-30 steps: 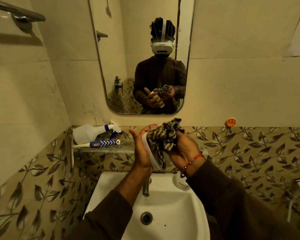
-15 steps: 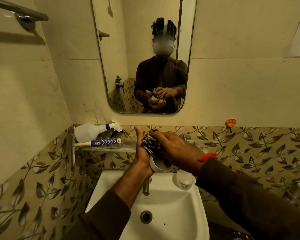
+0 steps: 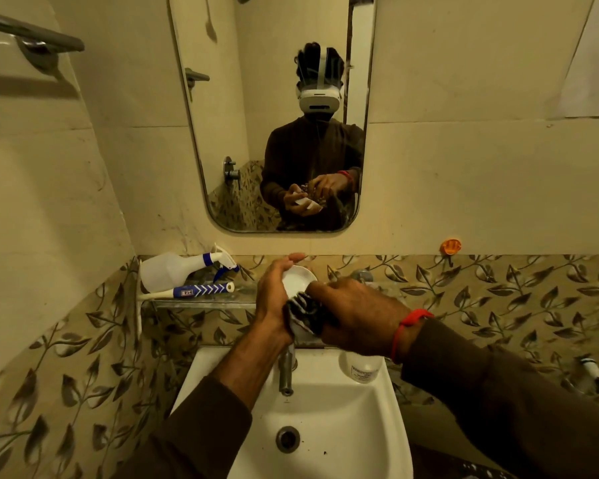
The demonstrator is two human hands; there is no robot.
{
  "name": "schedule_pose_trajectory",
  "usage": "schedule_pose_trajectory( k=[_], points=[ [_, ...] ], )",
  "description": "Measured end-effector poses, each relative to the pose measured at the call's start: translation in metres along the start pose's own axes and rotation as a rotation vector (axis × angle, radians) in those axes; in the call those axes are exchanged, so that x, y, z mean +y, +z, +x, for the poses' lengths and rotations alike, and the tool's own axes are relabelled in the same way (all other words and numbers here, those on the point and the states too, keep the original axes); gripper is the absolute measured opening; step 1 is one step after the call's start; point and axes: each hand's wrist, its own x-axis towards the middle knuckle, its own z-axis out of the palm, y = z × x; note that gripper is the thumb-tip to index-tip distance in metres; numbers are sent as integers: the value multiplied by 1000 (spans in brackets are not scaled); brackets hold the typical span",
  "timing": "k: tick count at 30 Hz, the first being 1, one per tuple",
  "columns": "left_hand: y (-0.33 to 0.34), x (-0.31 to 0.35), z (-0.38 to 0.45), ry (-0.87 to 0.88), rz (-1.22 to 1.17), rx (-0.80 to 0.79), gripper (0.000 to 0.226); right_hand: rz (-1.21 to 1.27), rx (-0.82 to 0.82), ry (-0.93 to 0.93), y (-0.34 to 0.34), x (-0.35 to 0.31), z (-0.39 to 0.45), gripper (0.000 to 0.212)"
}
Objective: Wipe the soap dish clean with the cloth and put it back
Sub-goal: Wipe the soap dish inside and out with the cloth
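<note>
While the left hand [image 3: 274, 299] grips the white soap dish [image 3: 297, 280] above the basin [image 3: 329, 409], the right hand [image 3: 357, 319] clutches the striped cloth [image 3: 305, 311], pressing it against the dish's lower part. A spray bottle [image 3: 173, 269] lies on the shelf [image 3: 201, 301] to the left.

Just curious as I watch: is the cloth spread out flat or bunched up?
Bunched up. The right hand grips the striped cloth as a wad against the soap dish, which the left hand holds.

dim bathroom: mirror [image 3: 277, 112], leaf-patterned tiles [image 3: 481, 292], white sink [image 3: 388, 426].
</note>
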Motion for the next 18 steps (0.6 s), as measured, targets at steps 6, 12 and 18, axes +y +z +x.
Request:
schedule_pose_trajectory(
  k=[6, 12, 18],
  points=[
    [-3, 15, 0, -32, 69, 82, 26, 886, 24, 351, -27, 12, -7, 26],
    [-19, 35, 2, -173, -40, 222, 29, 946, 178, 426, -35, 24, -16, 31],
    [-8, 24, -11, -398, -146, 193, 21, 996, 270, 320, -1, -1, -10, 29]
  ],
)
